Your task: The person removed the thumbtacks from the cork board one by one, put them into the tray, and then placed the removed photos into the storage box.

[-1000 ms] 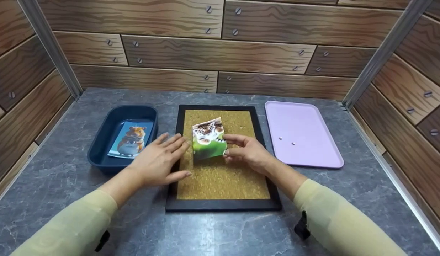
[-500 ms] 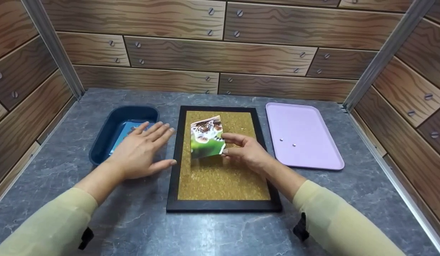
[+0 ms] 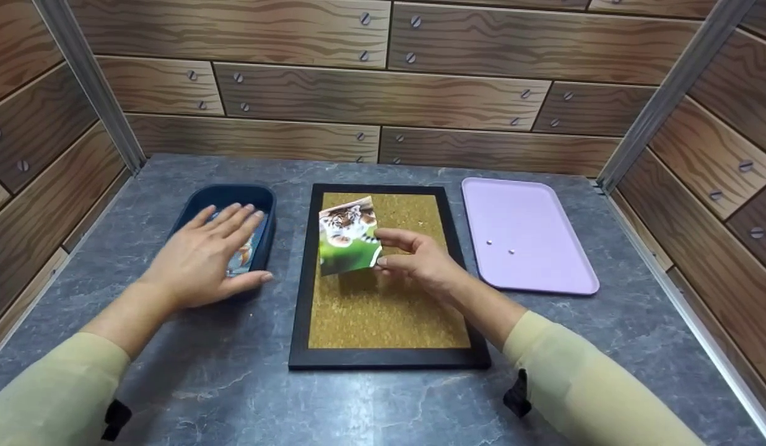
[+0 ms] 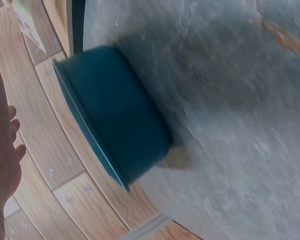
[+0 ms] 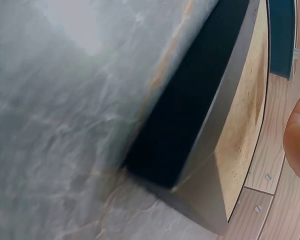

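My right hand (image 3: 420,260) pinches the right edge of a photo card (image 3: 348,238) with a tiger cub on green, tilted above the cork board (image 3: 389,316) with its black frame. My left hand (image 3: 200,260) hovers with straight, spread fingers over the dark blue bin (image 3: 268,235), holding nothing. Inside that bin lies a blue picture card (image 3: 243,257), mostly covered by the hand in the head view. The left wrist view shows the outer wall of the bin (image 4: 110,110) with my left hand (image 4: 2,135) above its rim.
A lilac tray (image 3: 531,229) stands to the right of the board, with two small silvery pieces (image 3: 500,247) on it. Wood-patterned walls (image 3: 383,93) enclose the grey marbled table (image 3: 234,384) at the back and sides.
My left hand has moved left from the board's edge to over the bin. My right hand has shifted slightly left with the tiger card still pinched.
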Action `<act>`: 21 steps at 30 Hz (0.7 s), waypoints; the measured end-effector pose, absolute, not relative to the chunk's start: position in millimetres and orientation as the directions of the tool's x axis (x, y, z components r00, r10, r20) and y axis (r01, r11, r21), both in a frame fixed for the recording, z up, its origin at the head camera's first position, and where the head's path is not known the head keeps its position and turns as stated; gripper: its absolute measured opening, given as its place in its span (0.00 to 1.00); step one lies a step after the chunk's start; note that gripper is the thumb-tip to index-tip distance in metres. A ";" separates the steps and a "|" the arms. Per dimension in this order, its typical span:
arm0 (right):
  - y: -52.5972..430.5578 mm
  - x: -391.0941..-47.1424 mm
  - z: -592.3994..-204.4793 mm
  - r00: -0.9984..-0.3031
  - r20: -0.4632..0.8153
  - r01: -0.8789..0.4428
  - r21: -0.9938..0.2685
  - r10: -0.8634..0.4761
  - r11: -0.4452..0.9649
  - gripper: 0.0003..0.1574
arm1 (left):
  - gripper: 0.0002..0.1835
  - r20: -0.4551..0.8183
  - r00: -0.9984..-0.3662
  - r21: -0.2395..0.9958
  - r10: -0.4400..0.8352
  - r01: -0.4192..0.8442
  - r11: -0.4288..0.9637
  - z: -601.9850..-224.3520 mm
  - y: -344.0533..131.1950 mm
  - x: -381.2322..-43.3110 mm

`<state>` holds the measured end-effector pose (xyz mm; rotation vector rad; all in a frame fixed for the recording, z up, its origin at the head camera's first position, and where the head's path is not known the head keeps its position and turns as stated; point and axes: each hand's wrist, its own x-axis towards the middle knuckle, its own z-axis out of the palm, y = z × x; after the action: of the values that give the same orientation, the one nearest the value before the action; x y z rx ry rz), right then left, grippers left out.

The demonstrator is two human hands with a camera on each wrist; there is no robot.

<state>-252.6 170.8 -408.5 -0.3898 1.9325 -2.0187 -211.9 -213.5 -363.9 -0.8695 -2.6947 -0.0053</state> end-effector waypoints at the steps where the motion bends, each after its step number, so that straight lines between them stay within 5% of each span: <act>1: 168.9 -253.0 -407.5 -0.912 -0.024 0.045 -0.998 -0.409 -0.042 0.39 | 0.54 0.288 -0.778 -0.083 0.558 0.560 0.824 -363.4 -217.4 -211.2; 21: 131.5 -258.1 -389.7 -0.901 0.008 0.055 -0.990 -0.434 -0.133 0.38 | 0.71 0.056 -0.950 0.051 0.308 0.310 0.949 -381.4 -285.6 -200.6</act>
<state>-258.1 131.5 -389.7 -0.4236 1.8150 -2.1013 -200.6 -285.6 -381.4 -0.4844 -3.0547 -0.0920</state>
